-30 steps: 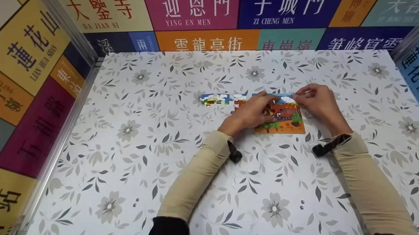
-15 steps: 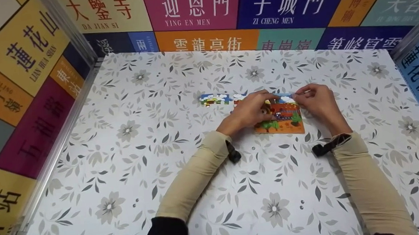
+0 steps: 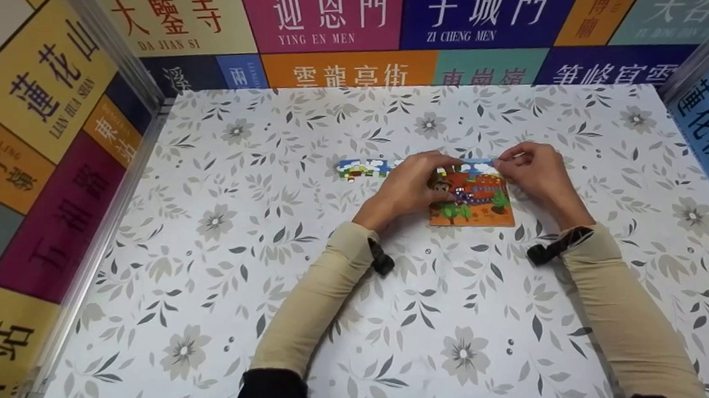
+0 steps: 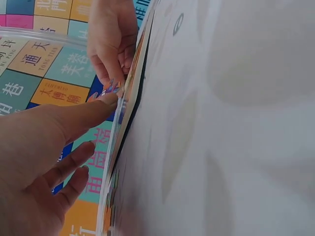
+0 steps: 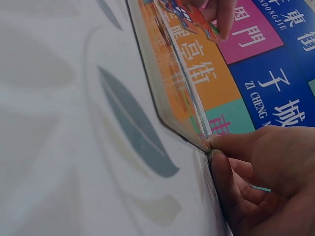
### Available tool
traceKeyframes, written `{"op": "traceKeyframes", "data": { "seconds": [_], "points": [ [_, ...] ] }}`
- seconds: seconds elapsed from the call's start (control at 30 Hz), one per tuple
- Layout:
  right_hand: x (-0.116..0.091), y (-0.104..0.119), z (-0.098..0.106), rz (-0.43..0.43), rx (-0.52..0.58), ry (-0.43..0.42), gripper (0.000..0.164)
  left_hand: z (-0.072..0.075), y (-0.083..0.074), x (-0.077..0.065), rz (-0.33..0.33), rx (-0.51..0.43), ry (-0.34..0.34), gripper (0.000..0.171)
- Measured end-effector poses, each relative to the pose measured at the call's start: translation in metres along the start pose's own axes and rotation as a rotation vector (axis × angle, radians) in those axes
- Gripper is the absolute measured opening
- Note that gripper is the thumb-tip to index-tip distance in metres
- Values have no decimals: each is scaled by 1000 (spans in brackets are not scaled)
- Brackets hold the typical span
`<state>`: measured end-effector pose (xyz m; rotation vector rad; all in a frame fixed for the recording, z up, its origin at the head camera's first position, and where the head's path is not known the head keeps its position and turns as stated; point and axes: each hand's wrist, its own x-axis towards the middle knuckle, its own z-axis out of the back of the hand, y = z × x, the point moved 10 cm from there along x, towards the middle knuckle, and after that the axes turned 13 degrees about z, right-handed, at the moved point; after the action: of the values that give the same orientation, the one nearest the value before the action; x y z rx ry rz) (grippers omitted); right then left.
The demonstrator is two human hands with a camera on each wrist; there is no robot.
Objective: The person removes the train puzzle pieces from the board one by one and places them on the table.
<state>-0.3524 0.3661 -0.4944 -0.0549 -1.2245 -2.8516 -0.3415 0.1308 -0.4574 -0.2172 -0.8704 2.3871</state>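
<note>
A jigsaw puzzle (image 3: 480, 215) with an orange, red and blue picture lies flat on the table. My left hand (image 3: 406, 186) reaches over its left side. Between thumb and fingers it pinches a red and purple puzzle piece (image 5: 191, 15), which is raised and tilted above the picture, as the right wrist view shows. Meanwhile my right hand (image 3: 536, 170) pinches the puzzle's upper right corner with thumb and forefinger. Part of the puzzle's left side is hidden under the left hand.
Left of the puzzle lies a joined group of puzzle pieces (image 3: 362, 168) with sky and green on it. More pieces behind the left hand are mostly covered. The table (image 3: 271, 261) has a grey leaf pattern, and printed panels (image 3: 323, 14) with large characters stand around it.
My left hand has drawn slightly to the left, taking the red and purple puzzle piece with it and uncovering more of the puzzle. The right hand stays at the corner.
</note>
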Motion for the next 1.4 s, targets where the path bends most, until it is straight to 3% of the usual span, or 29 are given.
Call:
{"op": "traceKeyframes", "data": {
  "seconds": [0.47, 0.83, 1.4],
  "points": [
    [1, -4, -1, -32, 13, 17, 46, 24, 11, -13, -8, -7, -15, 61],
    [1, 3, 3, 52, -20, -22, 41, 48, 27, -30, 7, -111, -59, 55],
    [1, 0, 2, 2, -2, 10, 45, 68, 60, -52, 33, -66, -115, 58]
  ]
}}
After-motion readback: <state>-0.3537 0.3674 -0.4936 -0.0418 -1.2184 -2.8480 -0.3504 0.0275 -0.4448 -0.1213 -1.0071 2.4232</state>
